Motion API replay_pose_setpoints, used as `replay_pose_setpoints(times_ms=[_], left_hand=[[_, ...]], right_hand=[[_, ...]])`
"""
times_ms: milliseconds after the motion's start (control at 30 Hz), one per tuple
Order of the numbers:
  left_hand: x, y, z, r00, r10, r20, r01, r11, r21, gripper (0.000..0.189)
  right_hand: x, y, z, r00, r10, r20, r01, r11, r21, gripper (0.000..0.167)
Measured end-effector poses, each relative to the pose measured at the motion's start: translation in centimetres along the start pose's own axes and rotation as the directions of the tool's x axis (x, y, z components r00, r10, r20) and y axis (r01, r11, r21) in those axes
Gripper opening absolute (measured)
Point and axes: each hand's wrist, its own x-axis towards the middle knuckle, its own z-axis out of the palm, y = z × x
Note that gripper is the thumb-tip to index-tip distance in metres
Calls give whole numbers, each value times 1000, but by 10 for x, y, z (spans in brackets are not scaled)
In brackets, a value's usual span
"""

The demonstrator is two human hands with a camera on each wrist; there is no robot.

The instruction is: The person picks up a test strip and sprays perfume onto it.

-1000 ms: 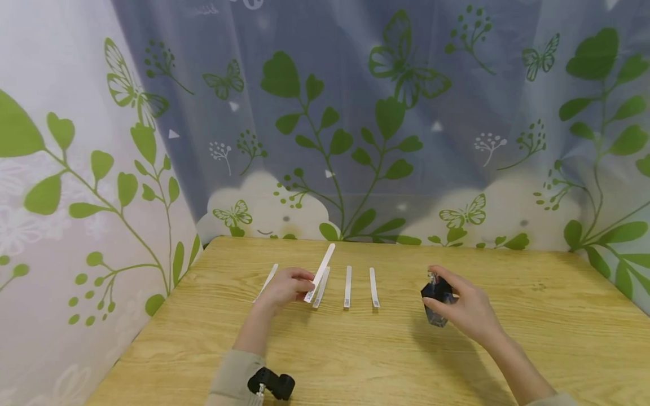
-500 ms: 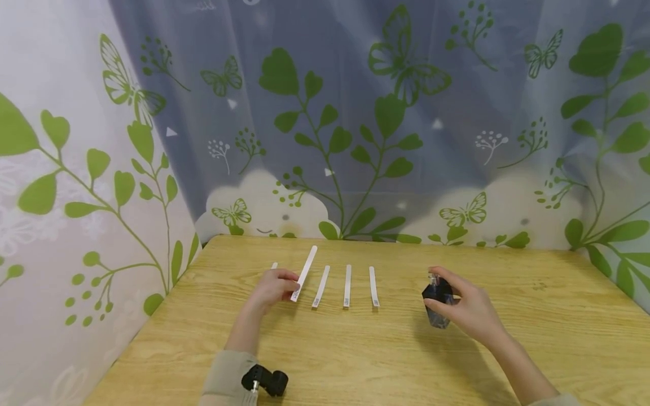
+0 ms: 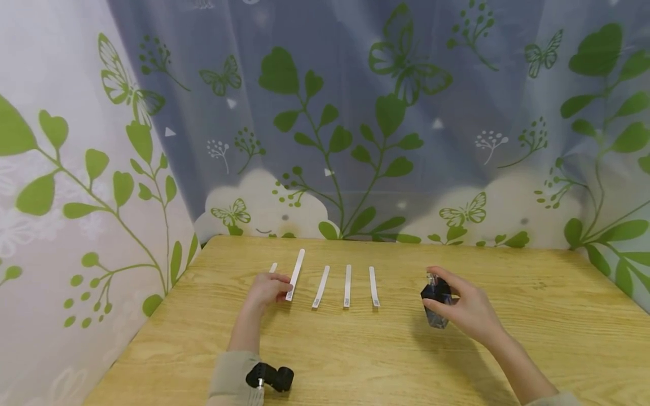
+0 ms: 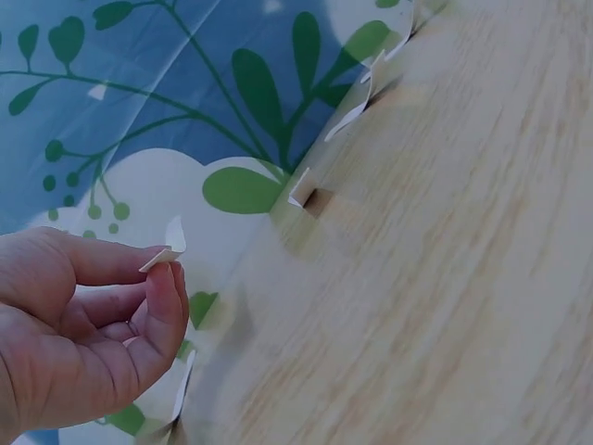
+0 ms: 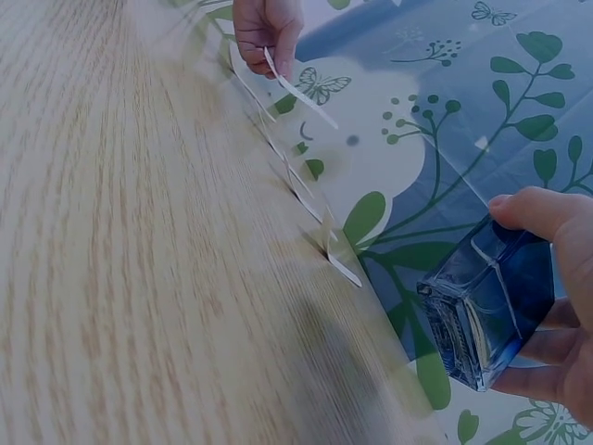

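Note:
In the head view my left hand (image 3: 266, 291) pinches the lower, printed end of a white perfume test strip (image 3: 297, 273), its long end pointing away from me. The left wrist view shows this strip (image 4: 165, 259) between thumb and fingertip, raised over the table. Behind that hand, another test strip (image 3: 273, 267) lies partly hidden. Three more lie in a row to its right: a slanted strip (image 3: 321, 286), a middle strip (image 3: 347, 286) and a right-hand strip (image 3: 374, 286). My right hand (image 3: 469, 311) grips a dark blue glass perfume bottle (image 3: 435, 307), with a finger at its top.
The wooden table (image 3: 355, 355) reaches back to a blue-grey curtain (image 3: 345, 141) printed with leaves and butterflies. A pale curtain (image 3: 91, 237) stands along the left edge. A black camera mount (image 3: 269, 376) sits on my left sleeve.
My left hand has moved left with its pinched test strip, away from the slanted strip it overlapped, and slightly lower at the end. My right hand and the bottle stay nearly still.

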Motion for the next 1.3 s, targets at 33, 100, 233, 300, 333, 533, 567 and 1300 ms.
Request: replay_pose_setpoints(times_ms=[33,100,233,300,333,533,567,1300], left_hand=[[0,-1,0,1000,-5,-4,5,1000,3,20],[0,-3,0,1000,-11,-11,11,1000,8,20],[1,-5,0,1000,-11,-20,11,1000,9,20],[1,-6,0,1000,-15,-22,16,1000,13,19],[1,-6,0,1000,-20,-23,20,1000,12,19],[2,-9,-1,998,-53,-33,52,999,-13,19],[2,-9,-1,998,-54,-34,53,998,-14,19],[3,-12,-3,995,-79,-65,78,997,-15,14]], right_hand=[[0,0,0,1000,1,0,-1,1000,-5,62],[0,0,0,1000,5,2,-5,1000,-12,62],[-1,0,0,1000,9,3,-9,1000,-21,63],[-1,0,0,1000,2,2,-2,1000,-26,62],[0,0,0,1000,-2,0,2,1000,-28,62],[0,0,1,1000,-18,-3,18,999,-34,61],[0,-1,1,1000,-16,-3,16,999,-35,61],[-1,1,4,1000,-16,-8,15,999,-40,61]])
